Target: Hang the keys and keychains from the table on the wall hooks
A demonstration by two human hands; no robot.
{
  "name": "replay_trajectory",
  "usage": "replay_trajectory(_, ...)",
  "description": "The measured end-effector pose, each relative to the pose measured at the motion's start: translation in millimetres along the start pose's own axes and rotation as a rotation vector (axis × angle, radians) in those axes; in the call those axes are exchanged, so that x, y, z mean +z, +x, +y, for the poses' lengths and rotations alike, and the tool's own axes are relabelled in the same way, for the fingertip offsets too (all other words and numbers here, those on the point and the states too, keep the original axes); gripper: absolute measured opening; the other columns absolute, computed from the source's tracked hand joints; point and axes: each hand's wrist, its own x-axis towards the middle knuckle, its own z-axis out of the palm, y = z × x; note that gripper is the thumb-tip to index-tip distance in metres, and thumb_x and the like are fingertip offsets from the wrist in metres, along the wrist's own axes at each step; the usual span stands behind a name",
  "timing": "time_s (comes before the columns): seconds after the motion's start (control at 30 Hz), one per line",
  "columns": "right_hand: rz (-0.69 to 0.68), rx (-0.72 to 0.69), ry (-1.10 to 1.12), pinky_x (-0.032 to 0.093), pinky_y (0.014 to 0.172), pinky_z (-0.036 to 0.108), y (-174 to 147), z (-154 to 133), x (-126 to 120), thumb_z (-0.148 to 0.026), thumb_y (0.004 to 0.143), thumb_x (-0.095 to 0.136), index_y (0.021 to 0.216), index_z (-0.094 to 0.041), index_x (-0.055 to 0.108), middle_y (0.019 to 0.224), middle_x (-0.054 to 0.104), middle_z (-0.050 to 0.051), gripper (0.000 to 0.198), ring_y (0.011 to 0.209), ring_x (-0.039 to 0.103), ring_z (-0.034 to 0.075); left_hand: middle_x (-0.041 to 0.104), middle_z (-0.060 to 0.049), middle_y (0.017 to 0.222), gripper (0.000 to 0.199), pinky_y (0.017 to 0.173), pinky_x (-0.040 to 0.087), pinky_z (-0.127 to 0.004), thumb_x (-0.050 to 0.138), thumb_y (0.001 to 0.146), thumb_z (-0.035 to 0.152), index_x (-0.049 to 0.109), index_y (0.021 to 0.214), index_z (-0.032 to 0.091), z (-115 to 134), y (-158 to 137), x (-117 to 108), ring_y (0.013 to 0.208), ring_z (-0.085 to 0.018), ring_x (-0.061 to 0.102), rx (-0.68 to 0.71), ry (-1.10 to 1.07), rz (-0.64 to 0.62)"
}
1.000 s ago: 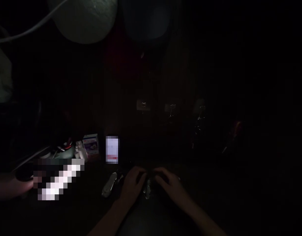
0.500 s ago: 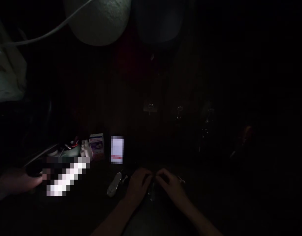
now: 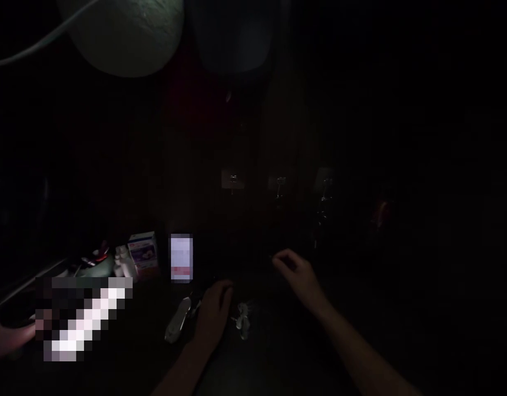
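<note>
The scene is very dark. My left hand (image 3: 214,316) rests on a dark surface with its fingers curled loosely; nothing shows in it. Just right of it lies a small shiny metal object (image 3: 242,322), apart from both hands. My right hand (image 3: 298,278) is lifted farther back and to the right, fingers spread, holding nothing. A pale elongated object (image 3: 177,322) lies just left of my left hand.
A small box (image 3: 143,256) and a little white bottle (image 3: 122,263) stand at the back left beside a blurred bright rectangle (image 3: 181,257). Another person's hand (image 3: 12,335) shows at the far left. A pale round shape (image 3: 125,33) hangs above. Small hooks (image 3: 232,180) line the back wall.
My hands were together over the small metal object. The right hand has now lifted away up and to the right, and the object lies uncovered on the surface.
</note>
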Motion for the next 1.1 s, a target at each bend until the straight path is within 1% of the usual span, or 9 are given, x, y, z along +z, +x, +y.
replay_trajectory(0.13,0.122,-0.067,0.034,0.044,0.063,0.027,24.3,-13.0,-16.9,-0.045,0.075,0.057,0.076,-0.021,0.06,0.071,0.061,0.0,0.024,0.067,0.056,0.016,0.068,-0.005,0.097,0.024,0.082,0.049,-0.039,0.044,0.085,0.033,0.061,0.099,0.023,-0.6,1.8,-1.3,0.092,-0.022,0.063,-0.013,-0.011,0.013)
replay_trajectory(0.27,0.201,-0.128,0.106,0.046,0.064,0.028,45.2,-32.9,-29.5,-0.044,0.073,0.059,0.076,-0.02,0.06,0.071,0.06,0.0,0.024,0.066,0.056,0.015,0.068,-0.005,0.098,0.025,0.082,0.049,-0.04,0.043,0.085,0.035,0.061,0.1,0.023,-2.4,2.7,-1.0,0.092,-0.022,0.063,-0.036,-0.017,-0.007)
replay_trajectory(0.43,0.235,-0.188,0.165,0.046,0.063,0.028,66.4,-55.2,-38.4,-0.04,0.072,0.062,0.073,-0.02,0.059,0.069,0.06,-0.002,0.02,0.066,0.057,0.014,0.068,-0.005,0.099,0.026,0.083,0.048,-0.041,0.043,0.086,0.036,0.061,0.101,0.023,-5.2,3.6,0.5,0.094,-0.023,0.062,-0.067,-0.002,-0.03)
replay_trajectory(0.6,0.271,-0.194,0.187,0.045,0.056,0.026,86.8,-67.6,-40.0,-0.038,0.07,0.063,0.072,-0.019,0.059,0.066,0.06,-0.002,0.019,0.06,0.056,0.013,0.068,-0.004,0.097,0.026,0.081,0.049,-0.04,0.041,0.087,0.036,0.061,0.101,0.025,-5.4,4.3,0.7,0.092,-0.022,0.062,-0.06,0.015,-0.054)
replay_trajectory(0.83,0.273,-0.114,0.207,0.042,0.049,0.023,106.6,-62.6,-36.7,-0.034,0.066,0.062,0.066,-0.018,0.058,0.056,0.053,-0.005,0.017,0.052,0.05,0.01,0.068,-0.004,0.097,0.026,0.081,0.049,-0.04,0.042,0.086,0.036,0.061,0.1,0.025,-7.2,5.2,1.9,0.092,-0.023,0.063,-0.044,0.037,-0.04)
replay_trajectory(1.0,0.269,-0.091,0.241,0.042,0.047,0.023,102.9,-54.6,-32.7,-0.035,0.066,0.062,0.067,-0.018,0.058,0.056,0.051,-0.005,0.018,0.051,0.049,0.01,0.068,-0.004,0.096,0.026,0.081,0.049,-0.039,0.042,0.087,0.036,0.06,0.101,0.025,-5.2,5.6,1.3,0.091,-0.022,0.062,-0.056,0.041,-0.054)
replay_trajectory(1.1,0.255,-0.082,0.28,0.044,0.049,0.023,96.2,-47.4,-31.0,-0.036,0.066,0.062,0.07,-0.019,0.058,0.058,0.055,-0.005,0.018,0.053,0.053,0.011,0.068,-0.004,0.096,0.026,0.081,0.048,-0.039,0.041,0.087,0.036,0.06,0.1,0.024,-4.3,6.5,0.8,0.091,-0.022,0.062,-0.052,0.049,-0.066)
